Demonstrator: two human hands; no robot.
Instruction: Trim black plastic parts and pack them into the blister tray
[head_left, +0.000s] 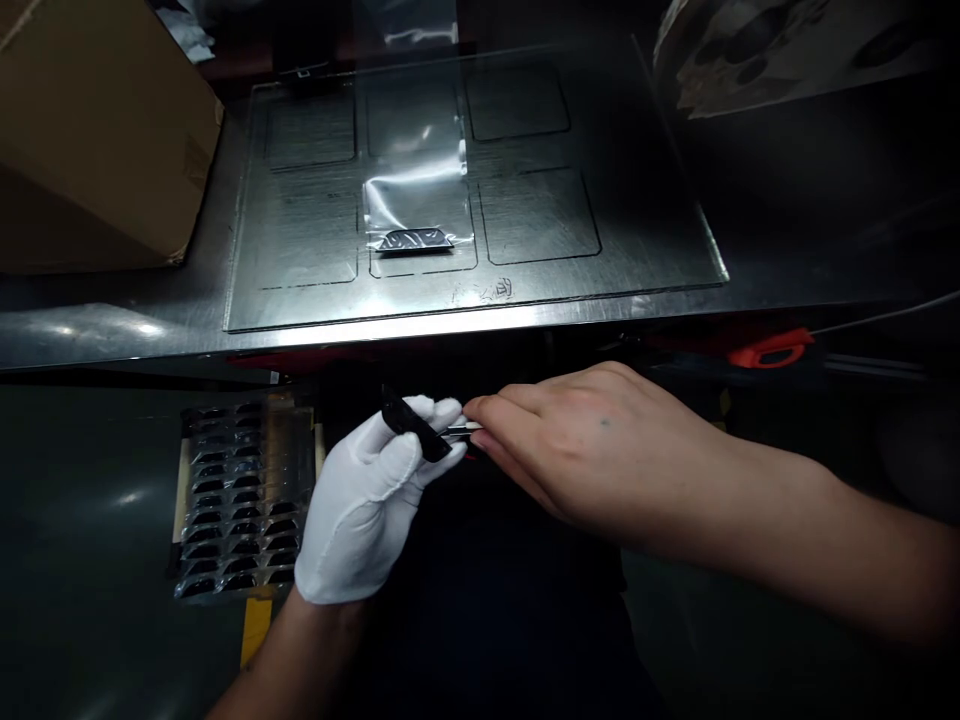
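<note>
In a white glove, my left hand (360,510) pinches a small black curved-edged part (414,425) between thumb and fingers. The part is held tilted in the air, below the front edge of the bench. My bare right hand (592,430) closes its fingertips on a thin silver-and-dark tool (459,430), whose tip reaches to the black part's right side. Most of that tool is hidden, so its exact kind cannot be made out. A similar dark part (415,240) lies at the near end of a clear plastic film (420,185) on the bench.
A glass plate (540,272) with outlined squares covers the metal bench (75,330). A cardboard box (97,140) stands at left. Lower left, a clear tray (289,455) carries rows of black parts. An orange-handled object (772,350) is at right, under a plastic-wrapped bundle (750,60).
</note>
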